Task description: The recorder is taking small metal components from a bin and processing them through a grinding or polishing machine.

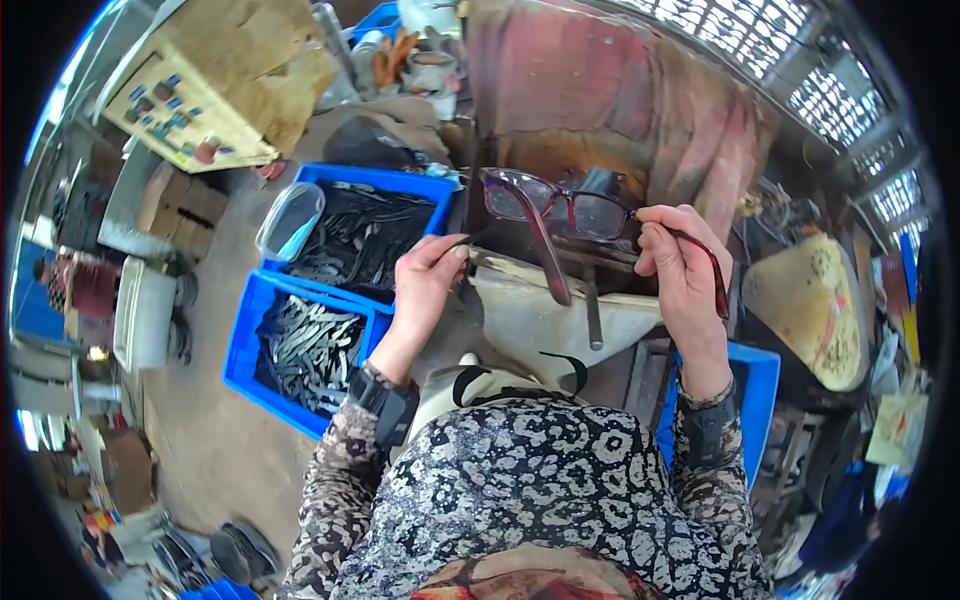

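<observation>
Specs in right hand, thin dark strip in left; clock from view centre.
Right hand (685, 255), between 2 and 3: thumb and fingers closed on the dark-red eyeglasses (569, 206) at the hinge corner, near temple running down past the fingers. Specs sit between 1 and 2, lenses up top, far temple hanging toward 6, unheld. Left hand (430, 275), about 10: thumb and finger pinched on thin dark strip (478, 236), tip pointing to 2, apart from specs. Blue bin (388, 181) of black strips at 10, clear plastic tub (291, 221) at its left side. Second blue bin (243, 345), grey strips, between 8 and 9. Third blue bin (762, 398) between 3 and 4; contents can't tell.
</observation>
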`<state>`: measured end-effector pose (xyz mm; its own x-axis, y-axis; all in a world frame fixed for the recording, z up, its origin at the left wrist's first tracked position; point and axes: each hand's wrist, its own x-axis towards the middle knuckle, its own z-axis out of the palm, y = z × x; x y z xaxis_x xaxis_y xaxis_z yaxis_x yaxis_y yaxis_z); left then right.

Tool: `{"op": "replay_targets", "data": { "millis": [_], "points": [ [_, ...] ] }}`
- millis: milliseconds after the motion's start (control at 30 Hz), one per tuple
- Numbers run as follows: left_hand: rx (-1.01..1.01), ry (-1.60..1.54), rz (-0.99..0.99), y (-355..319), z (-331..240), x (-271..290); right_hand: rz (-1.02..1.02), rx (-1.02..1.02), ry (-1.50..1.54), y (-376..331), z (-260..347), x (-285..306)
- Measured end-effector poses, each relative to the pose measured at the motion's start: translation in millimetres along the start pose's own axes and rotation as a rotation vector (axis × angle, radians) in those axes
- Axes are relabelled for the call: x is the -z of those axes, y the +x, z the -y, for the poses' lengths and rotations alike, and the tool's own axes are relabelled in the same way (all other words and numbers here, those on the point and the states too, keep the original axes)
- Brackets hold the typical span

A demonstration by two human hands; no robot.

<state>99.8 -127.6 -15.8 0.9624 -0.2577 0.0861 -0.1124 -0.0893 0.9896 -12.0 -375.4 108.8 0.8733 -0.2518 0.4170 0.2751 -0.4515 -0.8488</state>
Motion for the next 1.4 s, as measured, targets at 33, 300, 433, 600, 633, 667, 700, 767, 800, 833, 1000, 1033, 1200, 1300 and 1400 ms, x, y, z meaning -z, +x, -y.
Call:
{"op": "replay_targets", "data": {
  "millis": [33, 300, 433, 600, 633, 667, 700, 767, 800, 833, 1000, 1033, 1200, 1300, 1400],
  "points": [
    [0.01, -0.028, 0.017, 8.6, 6.7, -11.0, -0.042, -0.052, -0.024, -5.8, 0.7, 5.9],
    [0.007, -0.295, 0.17, 25.8, 26.8, -46.8, -0.058, -0.025, -0.057, 13.4, 48.7, -7.7],
    [-0.111, 0.007, 0.158, 11.9, 16.1, -7.1, -0.009, 0.152, -0.012, 74.7, 87.8, -44.6],
    [-0.03, 0.03, 0.081, -24.6, 7.4, 74.0, -0.105, 0.707, -0.069, 224.6, 142.5, -128.8],
    [-0.08, 0.057, 0.061, -33.0, 7.4, 89.4, -0.106, 0.674, -0.052, 254.7, 153.6, -152.6],
    [-0.146, 0.093, 0.025, -40.5, 6.0, 103.8, -0.098, 0.701, -0.006, 284.2, 166.1, -175.5],
    [-0.137, 0.086, 0.022, -48.5, 5.1, 116.9, -0.066, 0.801, 0.079, 311.5, 178.3, -198.4],
    [-0.042, 0.038, -0.033, -63.5, 4.7, 139.8, -0.007, 0.694, 0.146, 355.7, 197.6, -243.3],
    [0.008, 0.023, -0.071, -69.0, 5.2, 149.1, -0.012, 0.652, 0.126, 373.2, 204.4, -263.9],
    [0.0, 0.009, -0.069, -73.6, 6.4, 157.1, 0.071, 0.565, 0.223, 388.9, 208.9, -281.9],
    [0.233, -0.242, -0.158, -83.5, 23.0, 187.9, 0.358, 0.449, 0.256, 444.4, 204.0, -343.7],
    [0.259, -0.277, -0.153, -85.3, 27.7, 191.1, 0.372, 0.443, 0.265, 452.3, 201.0, -349.5],
    [0.331, -0.326, -0.213, -92.0, 43.4, 195.7, 0.61, 0.804, -0.064, 475.3, 176.7, -355.6],
    [0.33, -0.338, -0.18, -89.5, 41.9, 195.3, 0.595, 0.716, -0.151, 490.7, 167.6, -345.4],
    [0.328, -0.331, -0.168, -85.7, 38.8, 194.6, 0.369, 0.577, -0.071, 499.9, 153.8, -323.0]
  ]
}}
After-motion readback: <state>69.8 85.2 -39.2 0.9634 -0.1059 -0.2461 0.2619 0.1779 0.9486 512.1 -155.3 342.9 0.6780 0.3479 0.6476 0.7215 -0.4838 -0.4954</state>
